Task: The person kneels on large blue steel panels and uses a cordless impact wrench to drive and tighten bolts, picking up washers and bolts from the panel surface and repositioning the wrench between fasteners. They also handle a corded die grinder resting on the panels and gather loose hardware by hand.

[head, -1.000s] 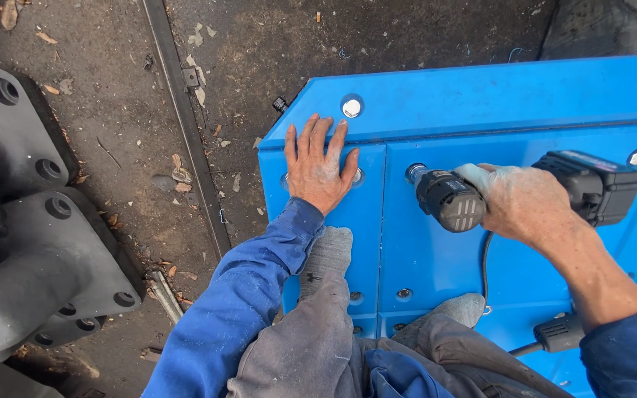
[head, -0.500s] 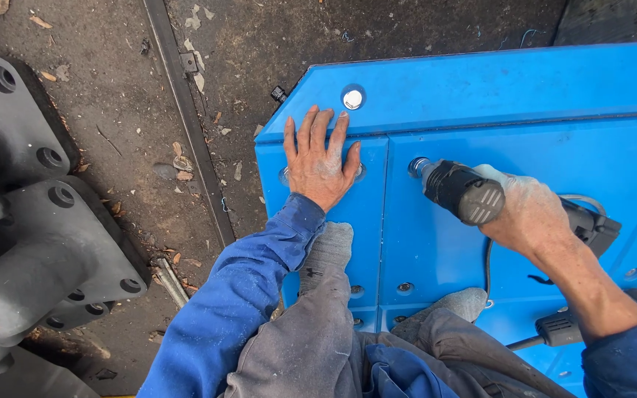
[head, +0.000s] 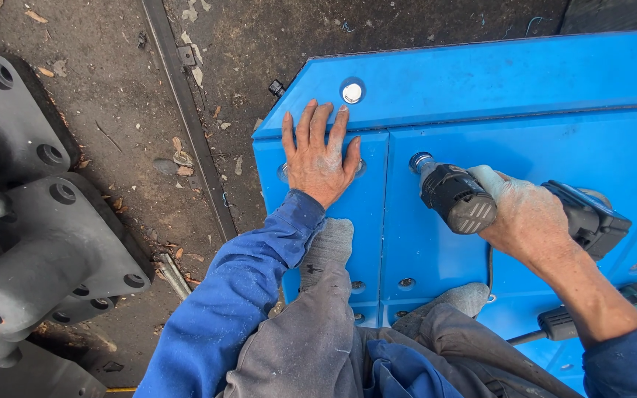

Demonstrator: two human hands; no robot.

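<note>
Black cordless power driver, stubby and ribbed at its motor housing, lies angled across the bright blue painted metal panel, its silver nose pressed to the panel just right of a vertical seam. Its body is matt black plastic with a grey vented end cap, and a blocky battery pack sticks out behind the grip. The right hand, dusty and pale with grime, is wrapped closed around the driver's handle. The left hand rests flat on the panel with its fingers spread, palm down, near the panel's upper left corner and just below a shiny hex bolt head set in a round recess. The panel is smooth, glossy and flat, cut with a slanted corner, with further small fasteners along its lower edge. A black cable runs down the panel beneath the right wrist. To the left, on the gritty, dark floor strewn with dry leaf scraps, sit heavy dark grey cast metal parts with round bolt holes. Blue sleeves and grey trousers fill the foreground.
</note>
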